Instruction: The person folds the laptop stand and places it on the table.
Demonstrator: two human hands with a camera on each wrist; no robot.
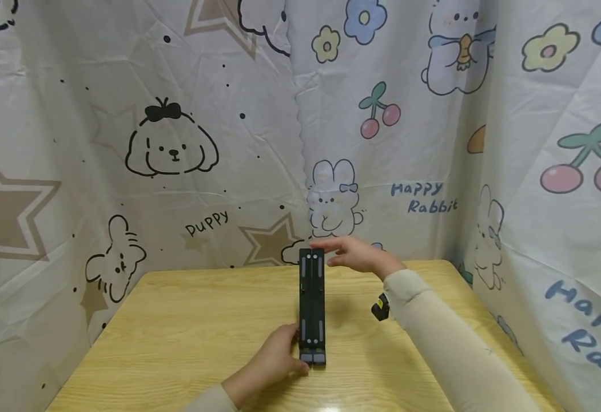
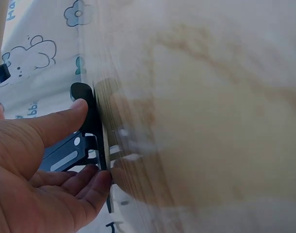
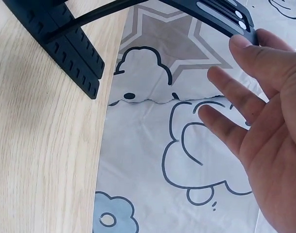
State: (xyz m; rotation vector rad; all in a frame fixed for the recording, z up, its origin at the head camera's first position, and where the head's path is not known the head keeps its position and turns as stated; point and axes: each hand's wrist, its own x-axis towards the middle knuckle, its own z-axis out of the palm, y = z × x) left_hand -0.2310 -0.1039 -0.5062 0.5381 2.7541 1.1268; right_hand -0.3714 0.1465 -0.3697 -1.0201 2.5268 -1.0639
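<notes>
We see the biggest risk in the strut (image 3: 97, 16) of the black stand (image 1: 312, 303): if its foot is not well caught in the notched base (image 3: 65, 53), a downward push at the top could make it slip, and the upper plate would drop. (Whether the foot is properly seated, we cannot tell.) A finger left near the hinge could then get nipped. The stand is also narrow, with its two halves side by side, so an uneven pull from one hand might tip it or twist it across the table (image 1: 202, 309).

The stand rises from the middle of the table, sloping up between our two hands. Our left hand (image 1: 278, 350) is at the low near end, thumb pressed on the front lip (image 2: 92, 114) and fingers curled in at the base edge, a fairly close hold. Our right hand (image 1: 359, 256) is at the raised far end, thumb and forefinger pinching the top corner while the other fingers spread loosely, touching nothing that we can see. That pinch takes in only the corner, so most of the stand lies between the two grips.
</notes>
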